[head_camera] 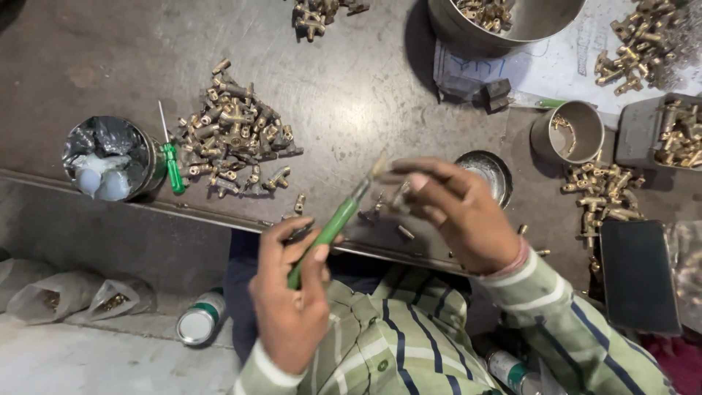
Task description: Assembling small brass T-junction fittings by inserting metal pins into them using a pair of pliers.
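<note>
My left hand (291, 292) grips a green-handled screwdriver (333, 223) that points up and to the right. Its tip meets a small brass fitting (385, 170), blurred, pinched in the fingers of my right hand (461, 216). Both hands hover over the near edge of a dark metal workbench (351, 95). A pile of brass fittings (234, 135) lies on the bench to the left of my hands. Several loose small parts (404, 232) rest on the bench under my hands.
A second green screwdriver (172, 164) lies beside a foil-lined tin (110, 157). A big steel bowl (504, 22), a small steel cup (574, 132), a round lid (488, 172), a grey tray of fittings (662, 132), more brass heaps (603, 194) and a dark flat case (638, 274) crowd the right.
</note>
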